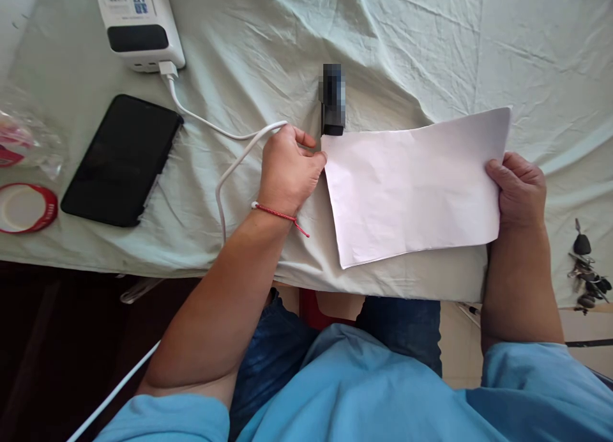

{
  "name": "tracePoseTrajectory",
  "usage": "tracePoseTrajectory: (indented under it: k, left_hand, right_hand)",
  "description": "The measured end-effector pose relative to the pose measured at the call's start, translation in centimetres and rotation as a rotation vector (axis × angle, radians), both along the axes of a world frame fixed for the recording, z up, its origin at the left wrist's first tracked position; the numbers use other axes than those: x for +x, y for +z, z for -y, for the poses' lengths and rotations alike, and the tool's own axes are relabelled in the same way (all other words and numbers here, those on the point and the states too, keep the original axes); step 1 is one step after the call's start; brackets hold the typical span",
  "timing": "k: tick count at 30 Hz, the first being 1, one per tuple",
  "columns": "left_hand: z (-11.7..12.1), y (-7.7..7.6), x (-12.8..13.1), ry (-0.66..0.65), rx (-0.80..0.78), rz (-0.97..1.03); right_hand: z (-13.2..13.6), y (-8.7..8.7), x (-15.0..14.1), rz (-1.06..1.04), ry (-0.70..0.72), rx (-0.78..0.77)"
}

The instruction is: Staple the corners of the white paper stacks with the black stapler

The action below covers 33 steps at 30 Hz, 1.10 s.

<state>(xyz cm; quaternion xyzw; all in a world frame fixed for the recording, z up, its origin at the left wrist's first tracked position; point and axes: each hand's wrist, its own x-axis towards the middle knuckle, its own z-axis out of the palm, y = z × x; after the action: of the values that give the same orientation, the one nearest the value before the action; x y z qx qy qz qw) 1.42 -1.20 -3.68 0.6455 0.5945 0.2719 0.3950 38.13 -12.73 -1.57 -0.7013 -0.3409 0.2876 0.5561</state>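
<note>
Right hand (pixel 523 188) clamps the paper sheets (pixel 416 190), seemingly to steady them; left hand (pixel 288 167) pinches their edge, stapler (pixel 334 103) just beyond.

Indoors, by the look of it a home; exact room can't be told. Table dressed in a wrinkled, pale green cloth (pixel 431 65), loosely draped like household linen. Personal odds and ends on it: phone (pixel 122 161), power bank (pixel 143 38), keys (pixel 582 244), crumpled clear plastic wrapper (pixel 29 135). Pale floor (pixel 462 349) below. White paper (pixel 416 193) adds a faint desk note.
</note>
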Motion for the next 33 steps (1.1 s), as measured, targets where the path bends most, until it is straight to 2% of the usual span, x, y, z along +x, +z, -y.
tracePoseTrajectory:
  k: [3,4,7,13,18,25,29,33]
  left_hand:
    - [-0.1,-0.7,-0.1,0.070,-0.019,-0.002]
    - [-0.1,-0.7,-0.1,0.056,-0.015,0.005]
    - [0.3,0.0,0.0,0.010,-0.005,0.034]
    - [0.8,1.6,0.3,-0.001,-0.062,0.105]
    - [1.0,1.6,0.3,0.022,-0.063,0.107]
    - [1.2,1.5,0.3,0.006,0.045,0.020]
    - [1.1,1.3,0.3,0.046,0.003,0.038]
    - [1.6,1.8,0.2,0.060,0.033,0.053]
  right_hand:
    - [0.1,0.1,0.0,0.002,0.017,-0.025]
    - [0.1,0.1,0.0,0.006,0.022,-0.035]
    - [0.2,0.3,0.0,0.015,0.024,-0.059]
    - [0.1,0.5,-0.2,-0.008,0.025,-0.074]
    - [0.1,0.7,-0.3,-0.018,0.028,-0.079]
    - [0.1,0.7,-0.2,0.008,0.029,-0.083]
    - [0.0,0.6,-0.1,0.012,0.026,-0.052]
    - [0.0,0.5,0.0,0.004,0.011,-0.049]
